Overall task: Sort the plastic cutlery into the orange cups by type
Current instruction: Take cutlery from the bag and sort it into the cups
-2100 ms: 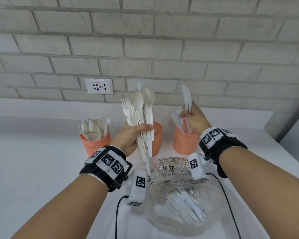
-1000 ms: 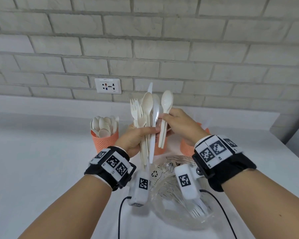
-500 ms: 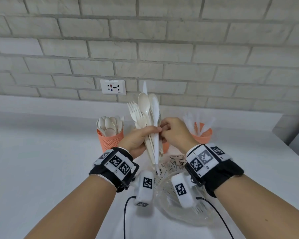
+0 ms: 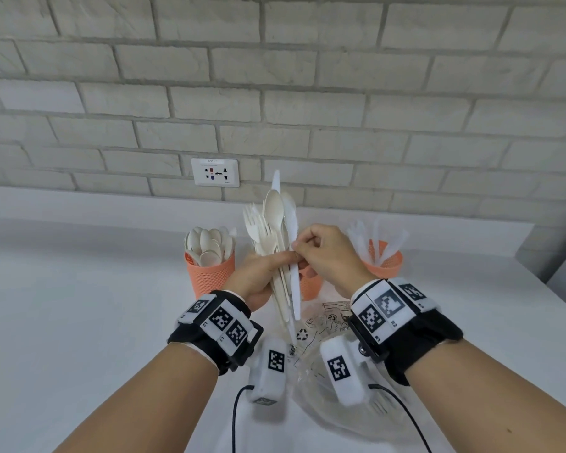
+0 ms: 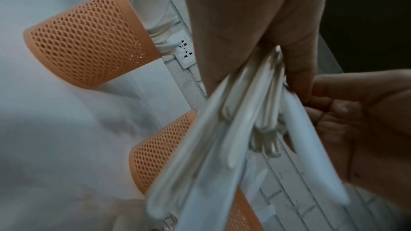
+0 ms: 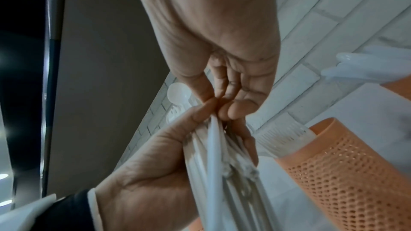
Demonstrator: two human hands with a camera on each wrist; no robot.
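My left hand (image 4: 273, 261) grips an upright bundle of plastic cutlery (image 4: 272, 223): forks, spoons and a white knife (image 4: 295, 289). My right hand (image 4: 296, 248) pinches that knife at the bundle's right side, touching the left thumb. In the left wrist view the left hand (image 5: 289, 62) is wrapped round the bundle's handles (image 5: 222, 147). In the right wrist view the right hand (image 6: 222, 106) pinches the knife (image 6: 214, 147). Three orange cups stand behind: the left cup (image 4: 209, 276) holds spoons, the middle cup (image 4: 311, 286) is mostly hidden, and the right cup (image 4: 384, 261) holds translucent white pieces.
A clear plastic bag (image 4: 327, 400) with a few more pieces lies on the white table (image 4: 79, 322) under my wrists. A brick wall with a socket (image 4: 214, 172) runs behind the cups. The table's right edge (image 4: 536, 289) is near the right cup.
My right hand left the right cup, came across to the bundle, and now pinches the white knife in it. My left hand has kept hold of the bundle throughout.
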